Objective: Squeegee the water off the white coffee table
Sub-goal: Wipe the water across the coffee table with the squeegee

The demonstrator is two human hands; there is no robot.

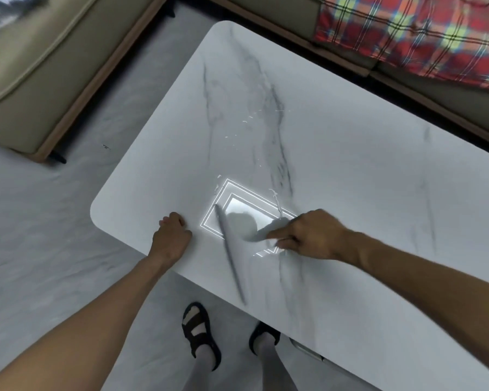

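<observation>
Beige sofa cushions (40, 80) and a red plaid blanket (407, 32) flank the white, grey-veined marble coffee table (364, 179), where glinting water streaks (275, 197) lie at twelve o'clock of the blurred grey-bladed squeegee (232, 255). The right hand (308, 235) wraps its fingers round the squeegee's handle, blade on the top near the six o'clock edge; the left hand (170, 235) rests at its nine o'clock, fingers curled, holding nothing. A wiping stroke seems in hand; next, I judge, the blade must start beyond the streaks and pull flat to the edge.

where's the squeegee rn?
Head view: blurred grey-bladed squeegee on the white marble coffee table, near edge, between left hand and right hand, which holds it.
</observation>
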